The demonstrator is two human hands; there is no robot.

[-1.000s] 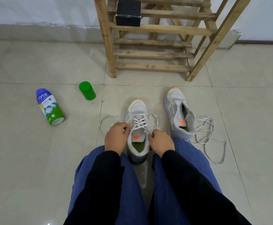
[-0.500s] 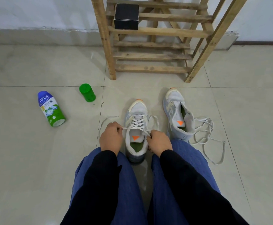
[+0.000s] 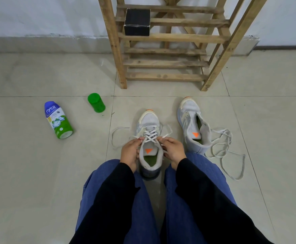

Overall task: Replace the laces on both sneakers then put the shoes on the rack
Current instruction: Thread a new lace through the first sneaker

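A white sneaker with an orange tongue mark stands on the floor between my knees, toe pointing away. A white lace crosses through its eyelets. My left hand pinches the lace at the shoe's left side, and my right hand pinches it at the right side. Loose lace ends loop out on both sides. The second sneaker lies to the right, unlaced, with a loose lace tangled beside it. The wooden rack stands ahead against the wall.
A black box sits on a rack shelf. A blue-and-green bottle lies on the tiles at the left, and a green cap stands near it. My blue-trousered legs fill the lower frame.
Both hands pulled the lace outward, then came back in close to the top eyelets. The view has tilted slightly. The second sneaker has not moved.
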